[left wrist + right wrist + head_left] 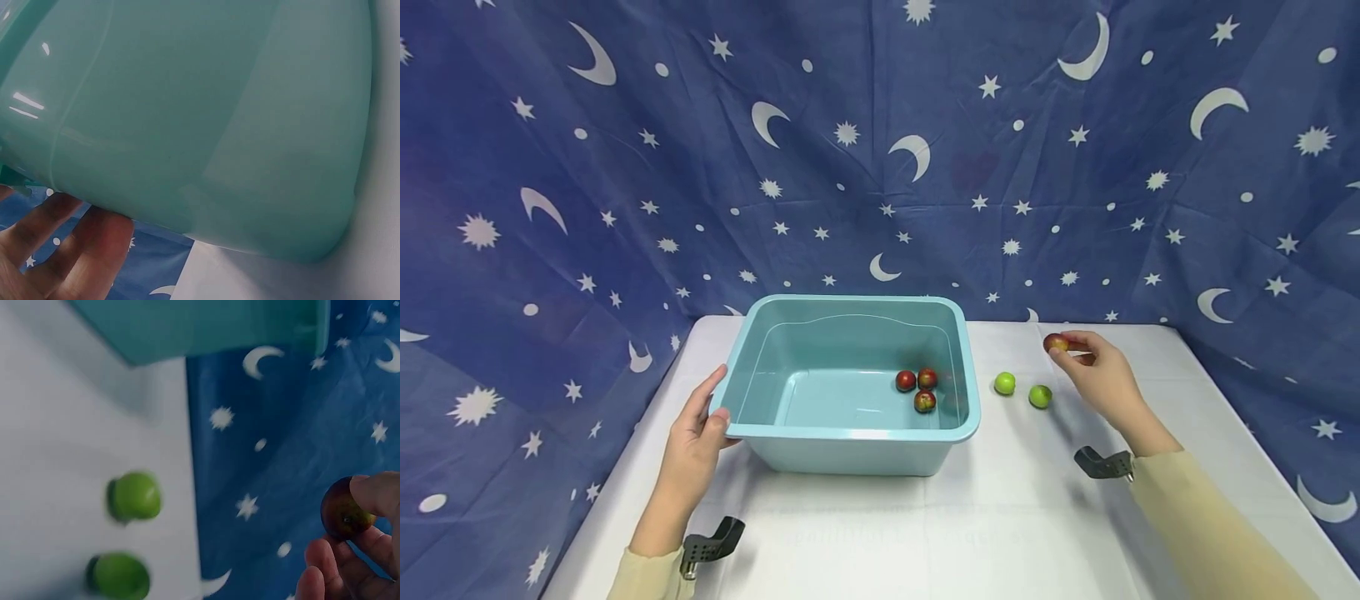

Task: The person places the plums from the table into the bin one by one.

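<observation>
A light blue plastic basin (850, 454) stands on the white table. My left hand (694, 442) grips its left rim, thumb on top, and in the left wrist view the fingers (103, 250) touch the outer wall. To the right of the basin, my right hand (1103, 375) pinches a small dark red fruit (342, 509) with a yellowish patch, held above the table. Two green fruits (1004, 383) lie on the cloth between that hand and the basin. Inside the basin, three red fruits (925, 402) sit together near the right wall.
White cloth covers the table (880, 533). Behind it and along both sides hangs a blue curtain (820, 167) with white moons and stars. A black wrist device (1103, 463) sticks out below each hand.
</observation>
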Demonstrator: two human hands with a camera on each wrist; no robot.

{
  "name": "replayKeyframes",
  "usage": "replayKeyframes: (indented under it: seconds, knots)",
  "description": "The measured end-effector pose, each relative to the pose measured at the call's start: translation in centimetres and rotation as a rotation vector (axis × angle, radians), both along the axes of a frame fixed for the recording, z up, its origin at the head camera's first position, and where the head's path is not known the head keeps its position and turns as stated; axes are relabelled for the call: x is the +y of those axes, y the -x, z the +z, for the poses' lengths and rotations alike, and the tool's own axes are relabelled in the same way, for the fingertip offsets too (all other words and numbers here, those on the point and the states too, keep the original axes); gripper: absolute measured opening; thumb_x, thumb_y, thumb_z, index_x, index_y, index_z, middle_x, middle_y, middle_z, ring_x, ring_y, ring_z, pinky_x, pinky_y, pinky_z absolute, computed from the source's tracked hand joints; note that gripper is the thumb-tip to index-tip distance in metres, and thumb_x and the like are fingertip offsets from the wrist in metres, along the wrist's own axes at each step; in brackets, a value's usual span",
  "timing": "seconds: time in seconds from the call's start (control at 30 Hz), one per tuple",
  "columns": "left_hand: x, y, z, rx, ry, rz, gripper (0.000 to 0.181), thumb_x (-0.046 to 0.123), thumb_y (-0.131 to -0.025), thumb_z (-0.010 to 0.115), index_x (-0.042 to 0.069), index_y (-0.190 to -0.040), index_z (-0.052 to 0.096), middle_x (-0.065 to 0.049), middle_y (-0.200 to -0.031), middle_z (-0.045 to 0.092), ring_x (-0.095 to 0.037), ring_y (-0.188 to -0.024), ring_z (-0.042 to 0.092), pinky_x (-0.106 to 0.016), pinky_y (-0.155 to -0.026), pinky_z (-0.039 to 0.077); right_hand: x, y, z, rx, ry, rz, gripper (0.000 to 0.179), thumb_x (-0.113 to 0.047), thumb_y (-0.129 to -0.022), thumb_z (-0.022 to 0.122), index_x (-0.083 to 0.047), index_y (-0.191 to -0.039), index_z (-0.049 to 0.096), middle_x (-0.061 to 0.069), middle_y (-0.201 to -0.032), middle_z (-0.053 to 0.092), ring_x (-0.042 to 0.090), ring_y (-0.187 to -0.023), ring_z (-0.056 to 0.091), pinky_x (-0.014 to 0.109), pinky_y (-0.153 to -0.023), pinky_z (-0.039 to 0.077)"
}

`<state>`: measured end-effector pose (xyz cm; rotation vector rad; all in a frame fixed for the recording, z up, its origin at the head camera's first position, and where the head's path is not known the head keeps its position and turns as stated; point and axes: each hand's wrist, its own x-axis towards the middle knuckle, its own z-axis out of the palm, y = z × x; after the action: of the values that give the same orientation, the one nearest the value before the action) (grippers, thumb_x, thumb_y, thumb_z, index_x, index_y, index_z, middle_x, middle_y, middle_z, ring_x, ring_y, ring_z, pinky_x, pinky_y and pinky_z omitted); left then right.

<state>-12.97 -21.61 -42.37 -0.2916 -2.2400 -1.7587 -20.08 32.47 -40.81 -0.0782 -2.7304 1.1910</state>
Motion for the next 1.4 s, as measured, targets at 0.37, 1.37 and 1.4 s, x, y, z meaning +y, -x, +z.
replayKeyframes:
  seconds: [0.37,1.37,1.4]
  knots:
    - [0.0,0.0,0.0,-0.004,0.010,-0.010,0.051,0.014,-0.100,0.043,0.019,-0.150,0.037,-0.022,-0.138,0.047,-0.022,-0.101,0.062,-0.026,-0.071,0.057,-4.3,0.9,3.8,-0.037,0.270,0.075,0.064,-0.050,-0.090,0.062,-0.009,-0.137,0.049,0.012,-0.122,0.058,0.021,-0.100,0.058,0.024,-0.080,0.052]
    - [-0.1,0.2,-0.2,-0.008,-0.009,-0.005,0.052,0.015,-0.099,0.044,0.022,-0.150,0.039,-0.014,-0.145,0.042,-0.023,-0.103,0.061,-0.027,-0.071,0.057,-14.0,4.5,8.4,0.008,0.390,0.252,0.057,-0.050,-0.087,0.066,-0.011,-0.128,0.057,0.009,-0.115,0.064,0.029,-0.102,0.061,0.043,-0.086,0.053]
    - [-0.2,0.2,-0.3,-0.008,-0.008,-0.004,0.052,0.015,-0.099,0.044,0.021,-0.150,0.039,-0.014,-0.145,0.042,-0.023,-0.103,0.061,-0.027,-0.071,0.057,-14.2,4.6,8.5,0.008,0.388,0.257,0.056,-0.050,-0.088,0.066,-0.011,-0.128,0.057,0.009,-0.114,0.064,0.030,-0.102,0.061,0.043,-0.086,0.053]
